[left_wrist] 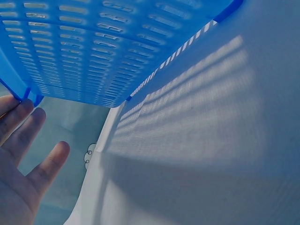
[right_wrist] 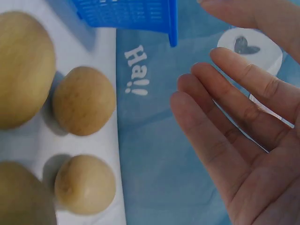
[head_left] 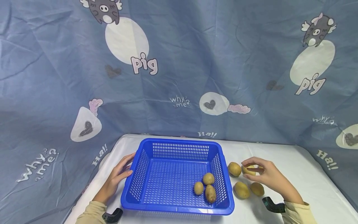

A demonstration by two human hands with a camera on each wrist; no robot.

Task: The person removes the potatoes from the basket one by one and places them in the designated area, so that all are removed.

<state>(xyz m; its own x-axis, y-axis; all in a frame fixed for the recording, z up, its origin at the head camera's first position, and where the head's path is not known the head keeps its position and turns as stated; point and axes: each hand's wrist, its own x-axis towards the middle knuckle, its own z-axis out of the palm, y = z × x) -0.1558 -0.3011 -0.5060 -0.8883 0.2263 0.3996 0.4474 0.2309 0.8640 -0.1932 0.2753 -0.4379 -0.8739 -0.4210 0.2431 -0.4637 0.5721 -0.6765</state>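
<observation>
The basket [head_left: 176,209] looks smooth, lightly glossy plastic, the potatoes [head_left: 241,190] matt, the backdrop [head_left: 173,81] creased cloth.

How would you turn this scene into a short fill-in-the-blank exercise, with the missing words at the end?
1. The plastic basket is ____ in colour.
2. Inside it lie ____ potatoes.
3. Outside it, ____ more potatoes lie on the white table.
4. As seen in the head view, the left grip is at the basket's ____ side.

Missing words: blue; three; four; left.
</observation>
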